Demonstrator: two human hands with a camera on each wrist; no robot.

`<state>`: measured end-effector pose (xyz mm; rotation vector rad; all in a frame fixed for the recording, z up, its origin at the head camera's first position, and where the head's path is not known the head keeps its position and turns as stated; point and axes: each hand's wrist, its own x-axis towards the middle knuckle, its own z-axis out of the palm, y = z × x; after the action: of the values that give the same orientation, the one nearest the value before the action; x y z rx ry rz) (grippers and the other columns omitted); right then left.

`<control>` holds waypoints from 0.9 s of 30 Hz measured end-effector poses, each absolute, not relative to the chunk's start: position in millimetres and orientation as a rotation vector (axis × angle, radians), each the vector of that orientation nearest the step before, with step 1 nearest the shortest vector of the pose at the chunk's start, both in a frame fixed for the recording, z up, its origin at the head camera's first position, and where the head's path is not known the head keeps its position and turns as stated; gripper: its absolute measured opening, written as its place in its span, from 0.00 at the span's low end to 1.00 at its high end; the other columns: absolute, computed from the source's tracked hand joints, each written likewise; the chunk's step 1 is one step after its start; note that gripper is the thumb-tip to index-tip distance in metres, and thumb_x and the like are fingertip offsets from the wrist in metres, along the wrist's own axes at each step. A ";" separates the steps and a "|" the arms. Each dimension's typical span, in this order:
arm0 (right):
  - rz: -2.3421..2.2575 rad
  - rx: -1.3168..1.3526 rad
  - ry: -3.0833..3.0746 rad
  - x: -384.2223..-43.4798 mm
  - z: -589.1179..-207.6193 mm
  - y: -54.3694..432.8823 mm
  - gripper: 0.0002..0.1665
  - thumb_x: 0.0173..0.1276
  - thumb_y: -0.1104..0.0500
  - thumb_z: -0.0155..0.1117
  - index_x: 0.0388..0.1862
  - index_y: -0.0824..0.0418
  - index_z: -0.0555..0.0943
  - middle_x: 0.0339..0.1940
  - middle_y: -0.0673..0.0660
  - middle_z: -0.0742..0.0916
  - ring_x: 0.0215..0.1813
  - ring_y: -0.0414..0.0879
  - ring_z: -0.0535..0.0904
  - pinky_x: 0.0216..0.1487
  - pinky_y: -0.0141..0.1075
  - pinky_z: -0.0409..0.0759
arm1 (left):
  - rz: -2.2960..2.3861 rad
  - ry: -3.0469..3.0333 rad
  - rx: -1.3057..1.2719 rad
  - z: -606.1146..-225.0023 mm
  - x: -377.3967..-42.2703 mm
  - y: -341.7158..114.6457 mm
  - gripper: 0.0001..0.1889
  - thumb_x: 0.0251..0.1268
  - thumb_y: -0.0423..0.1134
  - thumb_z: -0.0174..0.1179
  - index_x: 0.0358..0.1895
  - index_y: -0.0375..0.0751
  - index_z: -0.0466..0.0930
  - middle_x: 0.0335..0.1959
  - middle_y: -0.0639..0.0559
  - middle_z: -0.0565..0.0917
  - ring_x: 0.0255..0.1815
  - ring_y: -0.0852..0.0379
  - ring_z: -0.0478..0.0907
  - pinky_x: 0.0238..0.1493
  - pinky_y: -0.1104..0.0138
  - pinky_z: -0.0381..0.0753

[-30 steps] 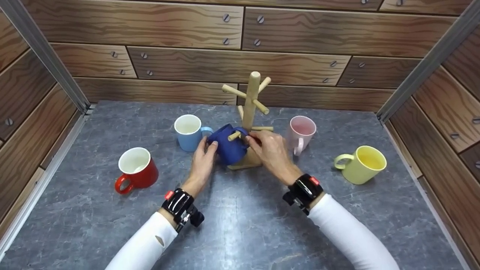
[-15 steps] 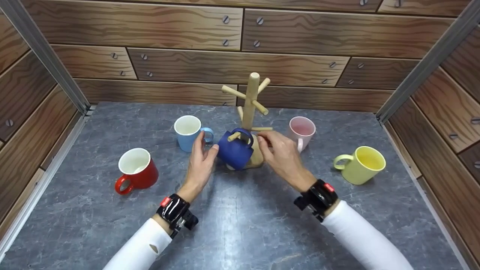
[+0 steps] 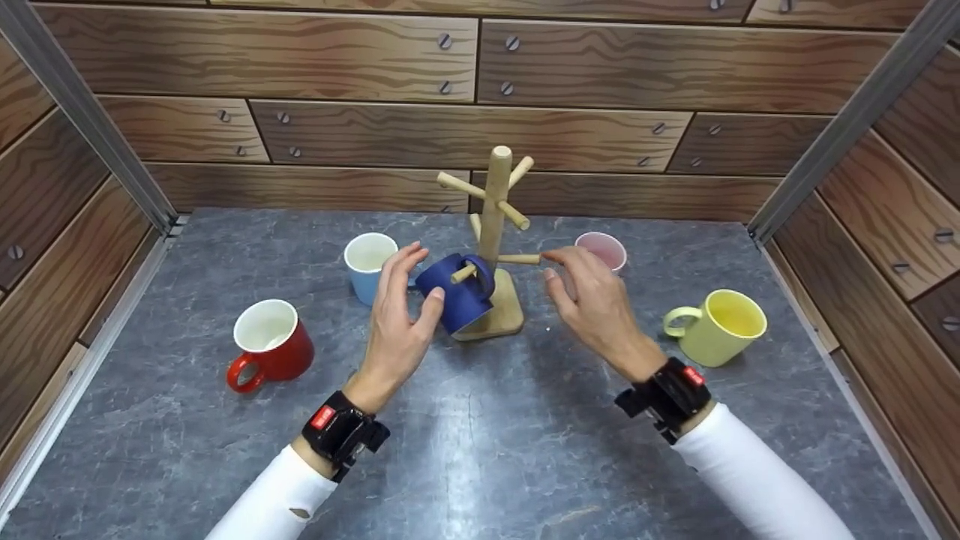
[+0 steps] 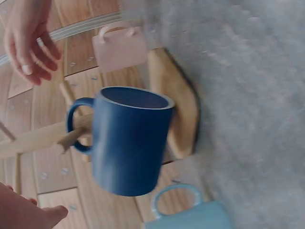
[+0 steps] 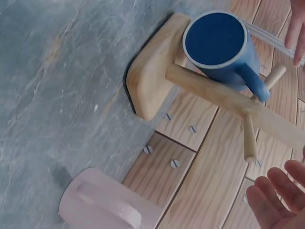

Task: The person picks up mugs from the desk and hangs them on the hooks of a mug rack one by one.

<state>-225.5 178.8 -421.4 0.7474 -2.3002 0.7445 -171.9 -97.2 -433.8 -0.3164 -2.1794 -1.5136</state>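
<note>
The dark blue mug (image 3: 450, 300) hangs tilted by its handle from a lower front peg of the wooden mug tree (image 3: 492, 225). Its mouth faces down towards the base in the left wrist view, where the blue mug (image 4: 131, 143) shows side-on. My left hand (image 3: 394, 322) is just left of it, fingers spread, overlapping the light blue mug (image 3: 364, 281) in the head view. Over on the right, my right hand (image 3: 596, 307) has relaxed fingers near the tip of a lower peg (image 3: 520, 259) and holds nothing. It partly hides the pink mug (image 3: 604, 249).
A red mug (image 3: 285, 349) stands upright at the left, and a yellow mug (image 3: 721, 330) at the right, on the grey marbled table (image 3: 480, 465). Wood-patterned walls (image 3: 360, 60) enclose the back and sides. Other pegs stick out higher on the mug tree.
Both hands have come off the blue mug, the right moving away to the right and the left spreading its fingers. The mug swung right on its peg, then back left.
</note>
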 end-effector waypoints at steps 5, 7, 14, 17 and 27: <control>0.738 0.751 -2.309 -226.4 -417.2 180.9 0.16 0.82 0.66 0.71 0.64 0.71 0.89 0.58 0.69 0.95 0.62 0.67 0.92 0.65 0.63 0.92 | -1.453 -2.172 -0.385 -424.7 -173.7 -93.1 0.26 0.81 0.36 0.60 0.75 0.26 0.79 0.81 0.27 0.77 0.86 0.26 0.75 0.89 0.30 0.73; 0.744 0.749 -2.320 -227.6 -418.4 180.7 0.17 0.82 0.65 0.72 0.64 0.71 0.89 0.59 0.70 0.94 0.63 0.67 0.92 0.66 0.64 0.92 | -1.438 -2.181 -0.402 -424.0 -176.3 -91.7 0.23 0.80 0.35 0.61 0.72 0.27 0.82 0.79 0.28 0.79 0.83 0.27 0.77 0.88 0.31 0.75; 0.754 0.728 -2.374 -234.6 -435.3 179.1 0.16 0.82 0.66 0.73 0.63 0.72 0.90 0.58 0.69 0.95 0.60 0.65 0.94 0.63 0.61 0.93 | -1.188 -2.268 -0.440 -433.8 -189.5 -90.6 0.11 0.77 0.30 0.70 0.56 0.30 0.93 0.61 0.34 0.90 0.64 0.33 0.90 0.70 0.40 0.90; 0.775 0.716 -2.387 -237.6 -440.2 177.4 0.16 0.82 0.67 0.72 0.63 0.73 0.90 0.57 0.70 0.95 0.60 0.66 0.94 0.64 0.61 0.93 | -1.092 -2.286 -0.445 -439.9 -196.1 -91.4 0.10 0.76 0.28 0.73 0.55 0.29 0.95 0.56 0.36 0.92 0.59 0.36 0.92 0.64 0.43 0.93; 0.758 0.760 -2.354 -244.1 -446.3 172.0 0.15 0.83 0.70 0.71 0.62 0.78 0.87 0.54 0.73 0.95 0.57 0.67 0.95 0.62 0.60 0.95 | -1.115 -2.319 -0.390 -441.1 -206.8 -90.0 0.07 0.76 0.28 0.77 0.51 0.30 0.97 0.45 0.37 0.94 0.48 0.39 0.96 0.54 0.48 0.98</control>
<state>-244.1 172.0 -446.3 0.7598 -2.3535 0.7585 -206.8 -90.0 -441.1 -0.3898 -2.3186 -1.1154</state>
